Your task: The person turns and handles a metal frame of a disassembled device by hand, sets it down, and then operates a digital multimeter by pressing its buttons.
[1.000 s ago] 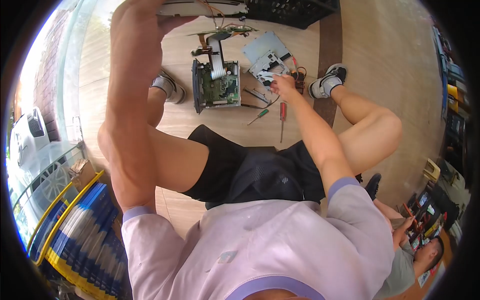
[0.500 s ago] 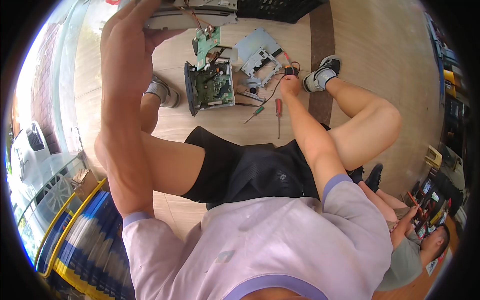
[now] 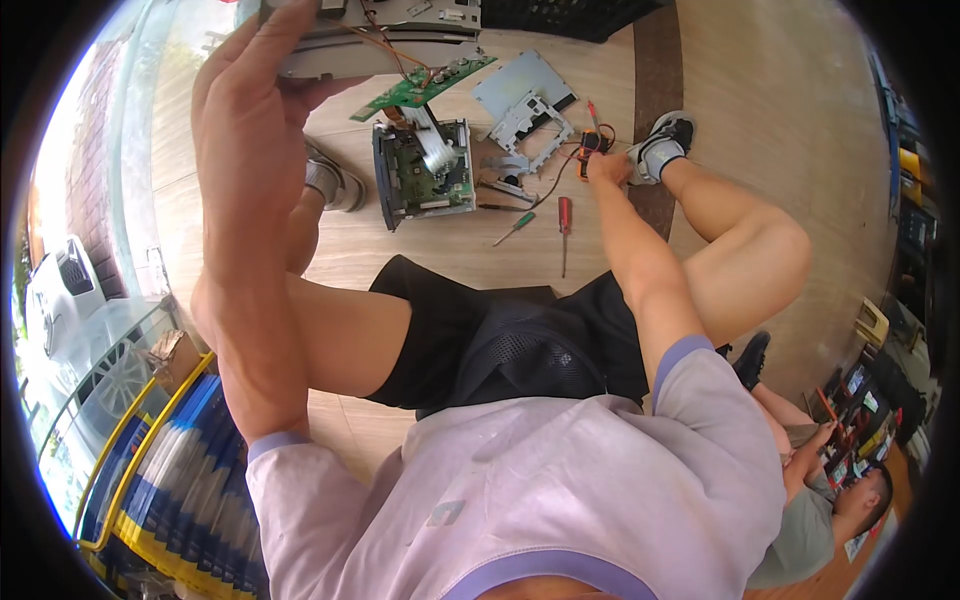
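Note:
My left hand grips a silver metal disc drive raised at the top left. Thin wires run from the drive to a green circuit board, which hangs tilted beneath it with a white ribbon cable. Below sits an opened car stereo chassis on the floor, its inner board showing. My right hand is closed around the lower end of an orange and black multimeter, beside my right shoe. A red probe and a black lead are at the meter.
A flat metal cover and a metal bracket lie right of the chassis. Nearer me are a green screwdriver and a red screwdriver. A black crate stands at the top. Another person sits at lower right.
The multimeter and my right hand have shifted right, and the meter's orange face now shows more. The hanging circuit board has swung to a slanted position, exposing the white ribbon cable.

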`<state>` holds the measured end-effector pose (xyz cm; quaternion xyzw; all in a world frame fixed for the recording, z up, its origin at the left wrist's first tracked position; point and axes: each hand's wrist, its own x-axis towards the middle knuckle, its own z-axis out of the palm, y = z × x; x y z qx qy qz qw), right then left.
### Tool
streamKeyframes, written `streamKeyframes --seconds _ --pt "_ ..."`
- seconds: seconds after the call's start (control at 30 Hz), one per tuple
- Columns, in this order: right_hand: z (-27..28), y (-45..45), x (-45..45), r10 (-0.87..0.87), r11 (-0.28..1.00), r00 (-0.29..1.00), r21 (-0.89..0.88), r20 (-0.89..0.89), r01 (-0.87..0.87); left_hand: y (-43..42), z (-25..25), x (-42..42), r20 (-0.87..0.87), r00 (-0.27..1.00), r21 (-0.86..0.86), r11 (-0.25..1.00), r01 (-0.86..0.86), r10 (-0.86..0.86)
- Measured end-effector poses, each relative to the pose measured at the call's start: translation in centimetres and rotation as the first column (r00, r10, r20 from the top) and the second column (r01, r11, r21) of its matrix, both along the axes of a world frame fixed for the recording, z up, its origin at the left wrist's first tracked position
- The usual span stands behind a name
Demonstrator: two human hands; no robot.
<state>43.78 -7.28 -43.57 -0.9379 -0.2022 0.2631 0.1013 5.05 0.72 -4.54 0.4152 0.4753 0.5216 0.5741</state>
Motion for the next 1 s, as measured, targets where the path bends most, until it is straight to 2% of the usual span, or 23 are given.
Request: streamKeyframes --seconds 0.03,0.1,0.13,0.17,0.2,0.27,0.37,0.47,0.5,0.57,0.6,0.67,0.7,0.77,0.8,0.83,0.9,1.0 --pt "1.6 0.4 0.4 0.042 0.999 0.983 -0.019 -0.181 -0.046 0.1 0.3 0.1 0.010 1.000 0.008 1.000 -0.002 0.002" --pt "1.5 0.6 0.8 0.099 0.994 0.950 -0.010 -0.295 -0.107 -0.2 1.2 1.1 0.059 0.998 0.009 1.000 0.015 -0.015" --pt "-0.9 0.4 1.0 0.120 0.993 0.965 0.009 -0.231 -0.122 -0.5 2.4 2.5 0.099 0.995 0.002 0.999 0.035 -0.035" --pt "-1.5 0.4 0.8 0.139 0.990 0.976 0.029 -0.166 -0.136 -0.2 1.8 2.5 0.046 0.999 0.006 1.000 0.010 -0.010" --pt "-1.9 0.2 0.8 0.130 0.991 0.983 0.008 -0.133 -0.130 0.0 1.4 2.5 -0.007 1.000 0.013 1.000 -0.015 0.015" --pt "-1.2 0.1 -0.2 0.111 0.993 0.992 -0.027 -0.066 -0.113 -0.3 1.7 3.5 0.000 0.998 0.018 0.998 -0.056 0.056" --pt "-1.1 0.1 -0.6 0.072 0.994 0.993 -0.073 -0.094 -0.079 -0.6 2.1 4.7 0.024 0.999 0.062 0.997 -0.050 0.049" --pt "-1.7 -0.3 0.2 0.168 0.977 0.973 -0.109 -0.155 -0.186 -0.1 2.6 5.1 0.009 0.999 0.006 0.999 -0.051 0.051" --pt "-1.6 -0.2 1.1 0.184 0.971 0.938 -0.095 -0.294 -0.220 0.0 2.9 5.0 -0.001 0.998 -0.028 0.998 -0.061 0.061" --pt "0.0 0.4 2.6 0.218 0.956 0.810 -0.050 -0.544 -0.290 -0.8 3.8 5.7 -0.063 0.993 0.099 0.991 -0.089 0.096" --pt "1.0 1.4 3.7 0.342 0.910 0.740 0.009 -0.580 -0.414 -1.0 4.3 5.6 -0.050 0.996 0.124 0.990 -0.072 0.079" --pt "4.9 3.5 5.6 0.554 0.769 0.552 0.128 -0.624 -0.627 -1.3 5.2 5.4 -0.024 0.999 0.174 0.984 -0.039 0.044" --pt "7.1 4.6 6.3 0.616 0.748 0.547 0.205 -0.566 -0.631 -0.8 5.2 4.6 0.008 1.000 0.192 0.981 0.010 -0.012" --pt "12.4 8.0 7.5 0.756 0.576 0.521 0.024 -0.397 -0.817 0.0 4.9 4.5 0.022 1.000 0.264 0.964 0.012 -0.018" --pt "15.1 9.4 8.0 0.818 0.506 0.466 0.035 -0.337 -0.862 0.5 4.7 4.5 0.030 0.999 0.300 0.954 0.012 -0.022" --pt "18.2 11.1 8.1 0.910 0.352 0.348 -0.023 -0.224 -0.936 1.1 4.5 4.4 0.041 0.999 0.338 0.941 0.019 -0.035" --pt "25.7 13.1 6.9 0.929 0.319 0.314 -0.005 -0.196 -0.948 1.7 4.7 4.4 0.027 0.999 0.355 0.935 0.023 -0.035" --pt "36.4 13.9 4.3 0.930 0.335 0.301 0.149 -0.210 -0.930 2.2 5.8 5.0 -0.050 0.999 0.292 0.956 -0.003 0.019"
